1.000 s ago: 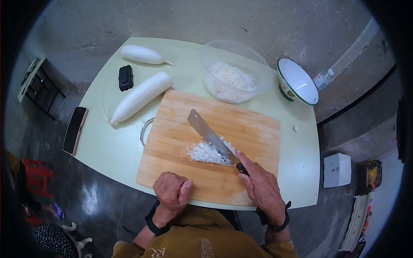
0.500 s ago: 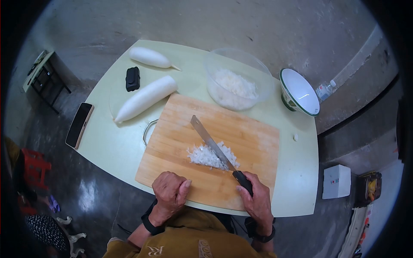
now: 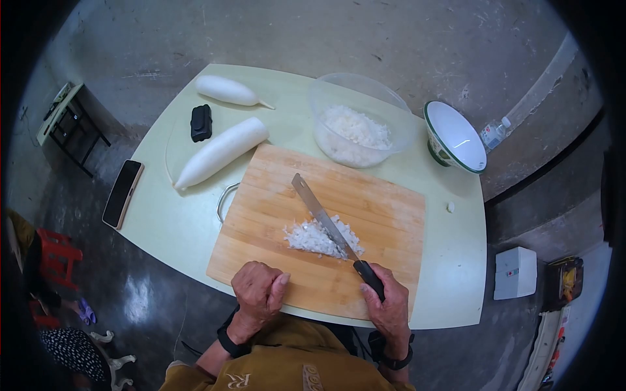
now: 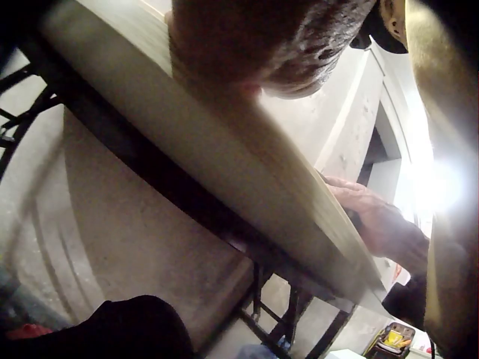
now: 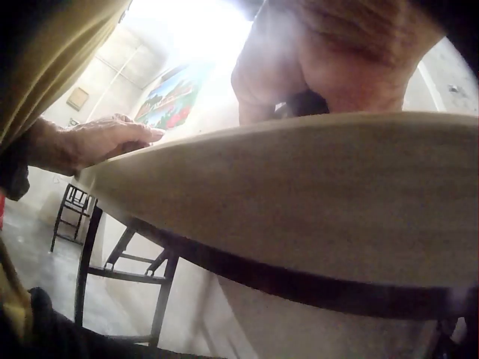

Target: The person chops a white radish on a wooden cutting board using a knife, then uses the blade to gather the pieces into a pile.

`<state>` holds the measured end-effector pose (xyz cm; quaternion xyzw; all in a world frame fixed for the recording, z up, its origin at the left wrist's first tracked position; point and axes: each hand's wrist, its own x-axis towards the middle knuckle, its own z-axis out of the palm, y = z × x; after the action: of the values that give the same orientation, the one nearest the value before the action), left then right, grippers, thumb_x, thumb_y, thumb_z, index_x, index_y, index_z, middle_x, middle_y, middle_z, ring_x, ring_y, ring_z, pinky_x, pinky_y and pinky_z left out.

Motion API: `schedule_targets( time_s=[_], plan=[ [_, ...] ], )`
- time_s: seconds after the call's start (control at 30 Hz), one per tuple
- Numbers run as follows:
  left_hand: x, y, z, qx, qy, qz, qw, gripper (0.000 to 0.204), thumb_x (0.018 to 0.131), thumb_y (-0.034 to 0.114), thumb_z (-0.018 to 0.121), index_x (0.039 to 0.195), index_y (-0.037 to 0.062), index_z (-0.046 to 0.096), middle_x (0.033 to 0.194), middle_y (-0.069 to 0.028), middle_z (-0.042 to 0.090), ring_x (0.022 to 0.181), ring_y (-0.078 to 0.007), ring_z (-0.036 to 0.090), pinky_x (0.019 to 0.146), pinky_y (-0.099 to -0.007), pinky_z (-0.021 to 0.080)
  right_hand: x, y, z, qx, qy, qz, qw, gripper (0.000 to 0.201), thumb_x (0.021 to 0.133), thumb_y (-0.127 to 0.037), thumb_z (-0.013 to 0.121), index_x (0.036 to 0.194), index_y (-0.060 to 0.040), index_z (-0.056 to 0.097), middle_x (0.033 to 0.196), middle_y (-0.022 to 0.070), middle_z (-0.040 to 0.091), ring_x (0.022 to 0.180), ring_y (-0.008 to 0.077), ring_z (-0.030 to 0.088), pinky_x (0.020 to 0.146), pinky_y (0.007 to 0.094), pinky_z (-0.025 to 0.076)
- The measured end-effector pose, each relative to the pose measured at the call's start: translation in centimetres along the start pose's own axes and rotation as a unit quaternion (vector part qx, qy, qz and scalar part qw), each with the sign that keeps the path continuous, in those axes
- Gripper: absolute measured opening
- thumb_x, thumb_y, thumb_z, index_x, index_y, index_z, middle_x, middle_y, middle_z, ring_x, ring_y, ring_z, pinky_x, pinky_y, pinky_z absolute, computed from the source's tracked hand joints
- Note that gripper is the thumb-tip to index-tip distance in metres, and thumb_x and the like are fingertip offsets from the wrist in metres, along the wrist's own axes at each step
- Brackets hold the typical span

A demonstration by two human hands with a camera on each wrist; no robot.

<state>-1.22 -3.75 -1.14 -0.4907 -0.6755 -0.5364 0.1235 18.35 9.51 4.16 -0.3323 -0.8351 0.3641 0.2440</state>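
Head view: I read one pale embroidered R [image 3: 238, 380] on the front of the person's brown top [image 3: 277, 363]; the stroke joined to it I cannot resolve. A lighter strip [image 3: 312, 378] beside it bears rounded characters, too small for me to tell. I find the bottle label [image 3: 490, 135] and the mark on the white box [image 3: 515, 274] illegible.

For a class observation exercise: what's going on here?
A person's right hand grips a black-handled steel knife that crosses a heap of chopped white pieces on a rectangular wooden board. The curled left hand is at the board's near edge. Beyond the board, a clear, round plastic bowl contains white shreds; two long white radishes lie left of it.
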Motion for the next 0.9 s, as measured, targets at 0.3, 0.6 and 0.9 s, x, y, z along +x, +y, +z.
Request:
schedule_targets(
  time_s=[0.3,0.6,0.9],
  plan=[
    [-0.11,-0.06,-0.09,0.002,-0.005,0.0,1.0,0.017,0.083,0.01,0.068,0.069,0.005,0.058,0.059,-0.0075,0.05,0.052,-0.0272,0.048,0.051,-0.0372,0.037,-0.11,0.06,0.24,-0.007,0.006,-0.004,1.0,0.036,0.083,-0.005,0.07,0.117,0.0007,0.06,0.1,0.021,0.068,0.087,0.0334,0.069,0.075,0.0365,0.055],
    [0.0,0.05,-0.08,-0.004,-0.003,-0.004,1.0,0.018,0.083,0.01,0.068,0.069,0.0055,0.058,0.059,-0.007,0.05,0.052,-0.0269,0.049,0.051,-0.037,0.038,-0.05,-0.09,0.23,-0.022,-0.001,0.007,1.0,0.033,0.084,-0.005,0.07,0.115,0.0015,0.061,0.1,0.0201,0.068,0.087,0.0322,0.069,0.074,0.0359,0.055],
    [-0.09,-0.02,-0.16,-0.007,-0.006,-0.007,1.0,0.017,0.082,0.01,0.069,0.069,0.0055,0.058,0.059,-0.0067,0.051,0.053,-0.0269,0.05,0.051,-0.037,0.038,0.04,-0.25,0.26,-0.022,0.002,0.005,1.0,0.032,0.084,-0.006,0.069,0.113,0.0027,0.061,0.096,0.0186,0.068,0.083,0.0285,0.068,0.073,0.034,0.053]
  ],
)
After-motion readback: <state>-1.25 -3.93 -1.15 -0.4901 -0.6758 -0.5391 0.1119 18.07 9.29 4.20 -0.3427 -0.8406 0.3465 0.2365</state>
